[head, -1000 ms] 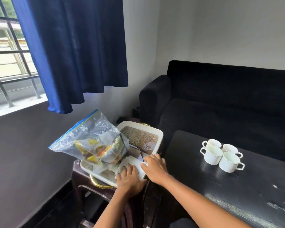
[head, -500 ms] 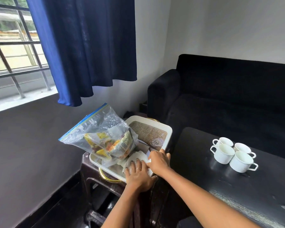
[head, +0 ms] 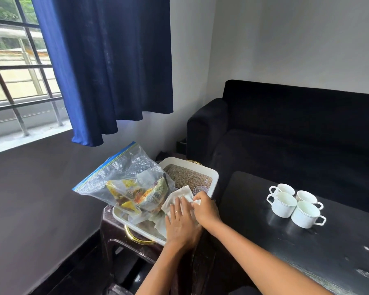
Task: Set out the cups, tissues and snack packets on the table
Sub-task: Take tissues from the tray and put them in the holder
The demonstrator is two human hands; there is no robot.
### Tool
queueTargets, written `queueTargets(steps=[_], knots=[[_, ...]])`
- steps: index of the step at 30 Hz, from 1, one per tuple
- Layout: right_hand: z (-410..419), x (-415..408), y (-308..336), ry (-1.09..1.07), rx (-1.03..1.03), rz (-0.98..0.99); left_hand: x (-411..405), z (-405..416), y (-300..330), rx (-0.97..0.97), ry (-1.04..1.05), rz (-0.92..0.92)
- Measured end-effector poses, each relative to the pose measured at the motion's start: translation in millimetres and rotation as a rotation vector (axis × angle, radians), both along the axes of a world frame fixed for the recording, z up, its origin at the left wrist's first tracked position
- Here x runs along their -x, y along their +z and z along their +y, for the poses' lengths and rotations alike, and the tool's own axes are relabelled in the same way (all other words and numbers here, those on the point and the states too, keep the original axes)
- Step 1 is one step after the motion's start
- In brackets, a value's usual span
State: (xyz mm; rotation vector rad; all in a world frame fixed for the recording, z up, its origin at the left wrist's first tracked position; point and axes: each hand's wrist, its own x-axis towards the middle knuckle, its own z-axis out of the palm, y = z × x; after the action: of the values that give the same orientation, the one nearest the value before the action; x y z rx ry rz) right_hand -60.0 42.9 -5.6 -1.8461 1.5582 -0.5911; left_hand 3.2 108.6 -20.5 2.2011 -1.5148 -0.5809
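My right hand has lifted the tissues off the tray, fingers pinching them, left hand flat beneath; a loose pinch could scatter tissues beside the tray.

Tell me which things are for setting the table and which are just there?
For the job:
cups on the table
tissues under both hands
snack packets in the bag

Just there:
sofa
curtain
window
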Motion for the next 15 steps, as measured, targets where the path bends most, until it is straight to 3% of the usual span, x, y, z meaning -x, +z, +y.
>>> queueTargets(steps=[4, 7, 11, 15], knots=[[-0.4, 10.9, 8.3, -0.107, -0.023, -0.303, 4.3, 0.2, 9.3, 0.138, 0.060, 0.046], [1.0, 18.7, 12.7, -0.208, -0.107, -0.522, 6.1, 2.6, 16.1, 0.279, 0.136, 0.182], [4.9, 28.2, 18.9, -0.219, -0.212, -0.686, 4.4, -0.5, 29.3, 0.488, 0.368, 0.726], [10.3, 38.6, 21.0, -0.158, -0.265, -0.729, 2.0, -2.5, 35.5, 0.359, 0.419, 1.216]])
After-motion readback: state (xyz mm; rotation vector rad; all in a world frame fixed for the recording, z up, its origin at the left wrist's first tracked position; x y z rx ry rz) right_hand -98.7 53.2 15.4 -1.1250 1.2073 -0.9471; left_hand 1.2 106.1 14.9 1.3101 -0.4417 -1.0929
